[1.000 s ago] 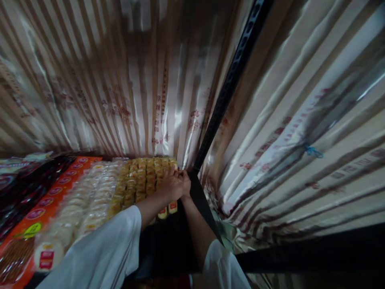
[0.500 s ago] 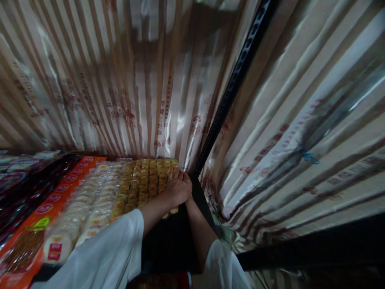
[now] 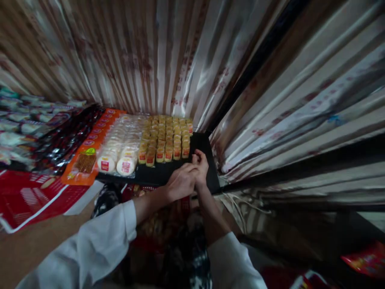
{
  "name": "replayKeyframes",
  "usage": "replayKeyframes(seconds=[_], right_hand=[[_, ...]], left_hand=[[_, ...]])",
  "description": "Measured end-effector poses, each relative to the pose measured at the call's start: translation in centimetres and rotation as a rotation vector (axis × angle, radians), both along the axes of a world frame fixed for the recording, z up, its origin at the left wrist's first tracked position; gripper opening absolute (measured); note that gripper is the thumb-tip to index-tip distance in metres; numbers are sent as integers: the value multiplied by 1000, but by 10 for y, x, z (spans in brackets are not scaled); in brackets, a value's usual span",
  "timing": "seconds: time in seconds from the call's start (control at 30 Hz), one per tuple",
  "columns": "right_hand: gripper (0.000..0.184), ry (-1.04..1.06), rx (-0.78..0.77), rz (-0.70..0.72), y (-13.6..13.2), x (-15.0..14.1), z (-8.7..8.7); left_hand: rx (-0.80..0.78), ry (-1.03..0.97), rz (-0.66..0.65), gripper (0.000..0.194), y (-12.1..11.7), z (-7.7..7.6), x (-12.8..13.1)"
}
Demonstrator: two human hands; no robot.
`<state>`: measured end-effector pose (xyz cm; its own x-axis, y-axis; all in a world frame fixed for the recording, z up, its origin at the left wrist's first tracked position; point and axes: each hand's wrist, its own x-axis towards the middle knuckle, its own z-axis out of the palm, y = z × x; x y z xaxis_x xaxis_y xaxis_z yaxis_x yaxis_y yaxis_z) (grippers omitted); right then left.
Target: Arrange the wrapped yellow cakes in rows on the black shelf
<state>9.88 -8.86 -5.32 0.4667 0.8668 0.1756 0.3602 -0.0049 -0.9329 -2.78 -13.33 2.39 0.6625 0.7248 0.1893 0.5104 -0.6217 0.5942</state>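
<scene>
My left hand (image 3: 182, 181) and my right hand (image 3: 202, 164) meet over the front right part of a black shelf (image 3: 156, 175). The left fingers are closed against the right palm and wrist. The right fingers curl inward; anything held between the hands is hidden. Just behind them stand tidy rows of small yellow wrapped snacks (image 3: 165, 138), apart from both hands. Left of these lie two rows of round white wrapped crackers (image 3: 125, 165). Beside the crackers is an orange snack package (image 3: 86, 162) with brown sticks showing through its window.
Dark shiny packets (image 3: 64, 142) and white packets (image 3: 22, 120) fill the shelf's left side. A red basket (image 3: 33, 200) stands below left. Striped plastic sheeting (image 3: 135, 52) hangs behind, with a dark post (image 3: 258, 68) at the corner. A red packet (image 3: 367, 259) lies low right.
My hands have drawn back from the right end of the yellow snack rows to the shelf's front edge, still together. The view has tipped down and pulled back, showing the basket and floor.
</scene>
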Motion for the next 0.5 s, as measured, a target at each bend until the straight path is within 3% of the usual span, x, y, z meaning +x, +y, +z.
replayKeyframes(seconds=[0.17,0.27,0.43,0.5], right_hand=[[30,115,-46,41,-88,-55,-17],[25,-45,-169,232,-126,-78,-33],[31,-347,-570,596,-157,-104,-55],[33,-419,-628,694,-165,-117,-63]], left_hand=[[-108,-78,-6,36,-62,-21,-57],[-237,-26,98,34,-90,-44,-84],[-396,405,387,31,-117,-96,-117],[-458,544,426,34,-121,-115,-127]])
